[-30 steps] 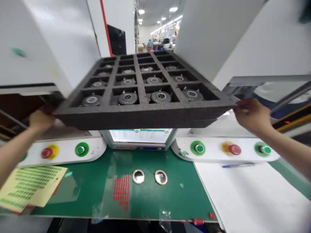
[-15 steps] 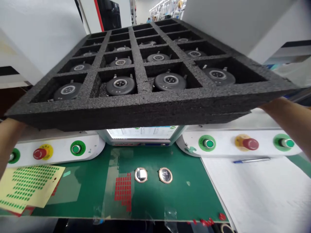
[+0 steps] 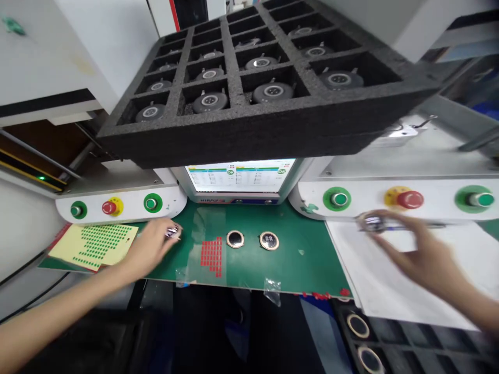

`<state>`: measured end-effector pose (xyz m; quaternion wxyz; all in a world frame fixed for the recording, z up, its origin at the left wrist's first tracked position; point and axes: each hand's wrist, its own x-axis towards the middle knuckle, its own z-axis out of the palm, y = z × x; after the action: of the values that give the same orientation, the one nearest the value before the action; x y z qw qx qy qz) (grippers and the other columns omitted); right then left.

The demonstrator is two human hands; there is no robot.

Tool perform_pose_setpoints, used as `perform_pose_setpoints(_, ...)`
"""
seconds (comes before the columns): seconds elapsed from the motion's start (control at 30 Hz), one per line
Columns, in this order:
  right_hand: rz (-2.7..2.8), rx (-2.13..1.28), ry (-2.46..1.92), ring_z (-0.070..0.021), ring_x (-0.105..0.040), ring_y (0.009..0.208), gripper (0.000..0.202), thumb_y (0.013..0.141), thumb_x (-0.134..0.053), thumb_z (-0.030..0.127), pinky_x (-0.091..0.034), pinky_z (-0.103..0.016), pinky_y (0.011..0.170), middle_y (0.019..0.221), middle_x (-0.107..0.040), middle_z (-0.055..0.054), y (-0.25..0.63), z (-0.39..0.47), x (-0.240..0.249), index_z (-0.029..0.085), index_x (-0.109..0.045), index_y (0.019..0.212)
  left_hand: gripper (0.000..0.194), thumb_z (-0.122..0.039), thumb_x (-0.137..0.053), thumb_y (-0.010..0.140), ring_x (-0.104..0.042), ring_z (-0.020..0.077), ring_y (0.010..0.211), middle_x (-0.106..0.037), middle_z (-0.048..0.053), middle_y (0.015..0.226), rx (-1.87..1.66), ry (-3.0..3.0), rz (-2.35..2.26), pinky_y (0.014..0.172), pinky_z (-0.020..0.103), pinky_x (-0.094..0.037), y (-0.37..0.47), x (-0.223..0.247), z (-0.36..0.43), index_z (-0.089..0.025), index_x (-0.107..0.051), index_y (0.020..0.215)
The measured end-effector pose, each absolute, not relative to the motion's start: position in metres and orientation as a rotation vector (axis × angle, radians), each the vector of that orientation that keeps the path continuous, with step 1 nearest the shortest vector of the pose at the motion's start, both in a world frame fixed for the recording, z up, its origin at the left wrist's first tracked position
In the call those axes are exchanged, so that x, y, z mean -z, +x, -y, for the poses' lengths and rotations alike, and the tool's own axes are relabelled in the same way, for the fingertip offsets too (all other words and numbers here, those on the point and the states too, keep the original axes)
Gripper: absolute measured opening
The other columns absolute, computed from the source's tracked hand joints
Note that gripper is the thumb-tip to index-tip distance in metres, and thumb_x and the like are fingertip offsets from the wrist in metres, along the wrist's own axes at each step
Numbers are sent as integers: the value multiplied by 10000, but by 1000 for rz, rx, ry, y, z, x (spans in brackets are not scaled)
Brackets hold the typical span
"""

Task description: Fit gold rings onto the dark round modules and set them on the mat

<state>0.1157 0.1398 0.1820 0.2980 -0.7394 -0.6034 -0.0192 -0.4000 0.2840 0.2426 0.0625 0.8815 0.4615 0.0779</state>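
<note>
My left hand (image 3: 150,244) is closed on a small round watch body (image 3: 172,231) above the left side of the green mat. Over the white papers at right, my right hand (image 3: 415,249) pinches another round watch body (image 3: 373,223) by its edges, slightly blurred. Between the hands, two more watch bodies lie flat on the mat: one with a dark face (image 3: 235,239) and one with lit digits (image 3: 268,240). Both have gold-coloured rims. Above them, a black foam tray (image 3: 249,124) holds several dark round watch bodies in its compartments, back sides up.
Under the foam tray, a screen (image 3: 237,179) shows green OK marks. Panels on both sides carry green buttons (image 3: 339,199) and red stop buttons (image 3: 410,199). A yellow sticker sheet (image 3: 95,244) lies left, red stickers (image 3: 211,254) nearer the middle. Another black tray (image 3: 409,337) is at lower right.
Both forearms were raised beside the foam tray, hands hidden. Now both hands are low over the table, each gripping a watch body. The view has shifted, showing the lower-right tray.
</note>
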Motion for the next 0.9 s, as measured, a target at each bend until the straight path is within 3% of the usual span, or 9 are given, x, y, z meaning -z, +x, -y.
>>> perform_pose_setpoints(0.17,1772,-134,-1811,-275,-727,922,317,963,-434,479,-597,-400,780,1043,-724,-131,88,-122,-147,244,-511,1162,211,-319,-427,969,-618,280,944,-675,116,1076,-197,2695,-1265,843,459,-518,-353,-196,-252,-196,-596,999)
perform_pose_setpoints(0.27,1798,-132,-1773,-322,-679,1074,421,946,-437,528,-572,-470,880,1170,-678,-172,81,-127,-153,201,-511,1200,261,-313,-496,926,-577,338,1105,-613,166,1226,-218,2712,-1273,958,550,-468,-338,-204,-254,-181,-579,1135)
perform_pose_setpoints(0.33,1835,-138,-1745,-333,-617,1190,441,931,-472,523,-537,-489,961,1268,-629,-180,64,-135,-160,191,-514,1218,345,-329,-563,890,-543,349,1192,-568,174,1298,-198,2716,-1241,1016,546,-448,-322,-210,-255,-174,-558,1198)
perform_pose_setpoints(0.47,1959,-221,-1708,-296,-661,1079,435,881,-592,454,-577,-427,859,1171,-669,-132,2,-161,-165,202,-530,1230,387,-387,-687,821,-602,326,1087,-618,131,1143,-101,2685,-1169,945,483,-517,-278,-206,-256,-176,-575,1125)
perform_pose_setpoints(0.6,2017,-265,-1750,-299,-671,967,385,830,-676,374,-574,-412,788,1012,-696,-105,-39,-180,-164,203,-569,1159,246,-298,-699,823,-645,302,982,-618,115,1037,-51,2627,-1172,861,448,-553,-254,-200,-260,-165,-594,1002)
perform_pose_setpoints(0.73,2015,-291,-1790,-303,-662,953,320,844,-635,298,-565,-406,762,1002,-697,-111,-44,-183,-163,191,-575,1140,161,-280,-659,855,-663,232,878,-625,82,1017,-42,2559,-1162,786,373,-565,-274,-222,-262,-177,-609,968)
perform_pose_setpoints(0.9,2038,-374,-1688,-268,-675,944,310,856,-578,277,-570,-391,789,1027,-701,-93,-40,-181,-162,211,-570,1159,200,-342,-588,901,-643,234,935,-644,67,1028,-294,2573,-1429,880,410,-542,-349,-283,-291,-198,-634,1031)
